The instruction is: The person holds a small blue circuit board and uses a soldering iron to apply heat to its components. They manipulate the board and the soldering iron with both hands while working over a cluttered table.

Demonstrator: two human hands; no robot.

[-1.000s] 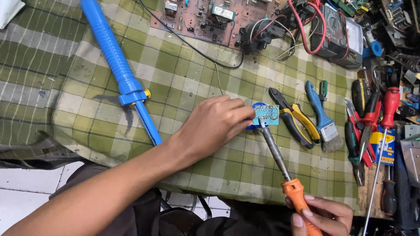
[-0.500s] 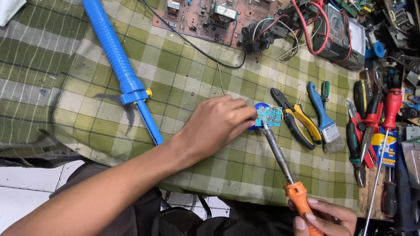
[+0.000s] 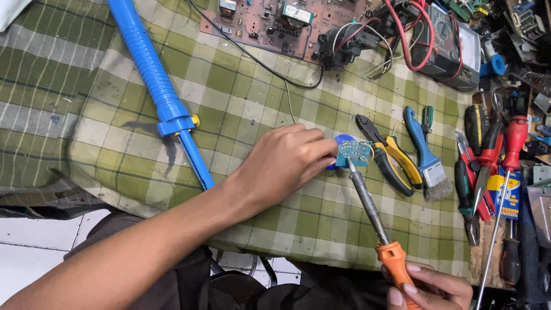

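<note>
Lying flat on the green-and-cream checked cloth [image 3: 241, 115], near the middle of the bench: a small teal printed circuit board [image 3: 353, 152], a blue rounded part showing at its left edge. Likely feeling light, thin and stiff, prone to sliding on the cloth and easy to damage at its soldered joints; best gripped by the bare edges, away from the heated spot. Being pinned at its left edge by the left hand [image 3: 284, 166], fingers curled and pressing down on the board. Touching the board from below: the tip of the grey metal shaft of an orange-handled soldering iron [image 3: 370, 209], angled up from the right hand [image 3: 427, 287], fingers wrapping tightly around the handle at the bottom edge of the view.

Lying just right of the board, nearly touching: black-and-yellow-handled cutting pliers [image 3: 390, 161], then a blue-handled brush with grey bristles [image 3: 427, 163]. Crowding the right edge: red- and black-handled screwdrivers and pliers [image 3: 488, 166]. Resting well apart to the left: a long blue plastic desoldering pump [image 3: 163, 95]. Sitting at the top: a brown circuit board with mounted parts [image 3: 270, 20], black and red wires trailing beside it. Leaving little room on the right; pliers sitting closest to the iron's path.
</note>
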